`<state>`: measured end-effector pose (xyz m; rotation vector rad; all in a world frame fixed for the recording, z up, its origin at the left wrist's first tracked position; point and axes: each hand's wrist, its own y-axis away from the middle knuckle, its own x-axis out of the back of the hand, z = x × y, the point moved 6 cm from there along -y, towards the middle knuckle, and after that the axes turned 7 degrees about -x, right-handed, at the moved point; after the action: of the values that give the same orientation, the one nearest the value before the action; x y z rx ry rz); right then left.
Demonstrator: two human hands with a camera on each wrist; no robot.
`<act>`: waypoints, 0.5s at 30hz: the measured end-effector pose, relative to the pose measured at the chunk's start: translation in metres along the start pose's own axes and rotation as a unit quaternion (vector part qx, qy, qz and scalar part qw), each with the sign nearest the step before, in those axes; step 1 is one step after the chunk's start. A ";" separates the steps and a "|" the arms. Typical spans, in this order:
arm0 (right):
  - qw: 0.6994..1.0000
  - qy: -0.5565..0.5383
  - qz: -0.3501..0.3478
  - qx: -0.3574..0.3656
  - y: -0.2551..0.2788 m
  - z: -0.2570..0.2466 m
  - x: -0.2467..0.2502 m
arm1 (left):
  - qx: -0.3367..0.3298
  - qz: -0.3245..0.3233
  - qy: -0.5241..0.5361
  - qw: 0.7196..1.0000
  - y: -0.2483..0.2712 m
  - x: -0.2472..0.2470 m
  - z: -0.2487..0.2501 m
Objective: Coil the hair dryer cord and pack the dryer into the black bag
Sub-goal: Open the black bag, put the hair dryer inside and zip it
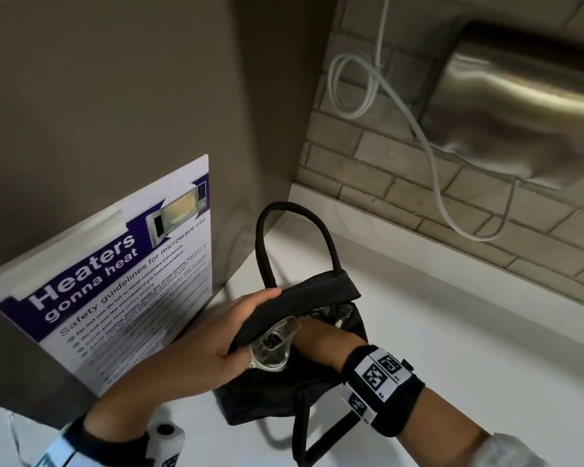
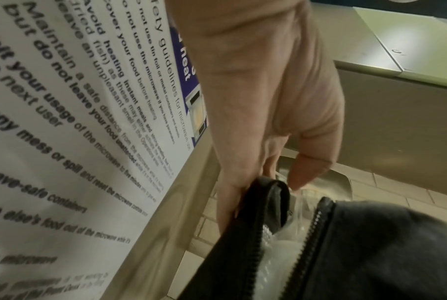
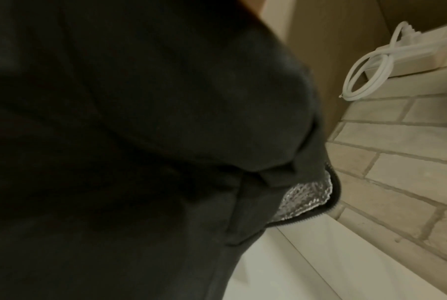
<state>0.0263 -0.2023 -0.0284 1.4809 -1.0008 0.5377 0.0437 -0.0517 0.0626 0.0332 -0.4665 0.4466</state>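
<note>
The black bag (image 1: 317, 375) stands low in the centre of the head view on the white counter (image 1: 452, 332), unzipped, with a clear-bodied hair dryer (image 1: 275, 342) partly inside its silver-lined mouth. The poster (image 1: 115, 281) crowds its left side; bare counter lies to the right. The left hand (image 1: 216, 335) grips the lifted flap. The right hand (image 1: 321, 338) reaches inside, its grasp hidden.
</note>
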 end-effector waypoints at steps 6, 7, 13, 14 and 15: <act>0.996 0.036 0.048 0.072 0.016 -0.002 0.010 | -0.025 0.098 -0.101 0.990 0.001 0.011 -0.003; 0.995 0.032 0.058 0.073 0.020 0.000 0.014 | -0.030 0.135 -0.127 0.982 0.001 0.016 -0.005; 0.999 0.001 0.030 0.032 0.081 -0.003 0.053 | -0.017 0.247 -0.204 0.947 0.004 0.027 -0.009; 0.999 -0.014 0.013 0.047 0.095 -0.007 0.056 | -0.013 0.257 -0.223 0.940 0.004 0.028 -0.008; 0.997 -0.034 0.004 0.067 0.105 -0.010 0.060 | -0.008 0.266 -0.240 0.934 0.004 0.028 -0.006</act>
<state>-0.0271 -0.2008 0.0806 1.6244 -1.0411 0.5725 0.0672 -0.0357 0.0694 -0.0004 -0.9710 0.9780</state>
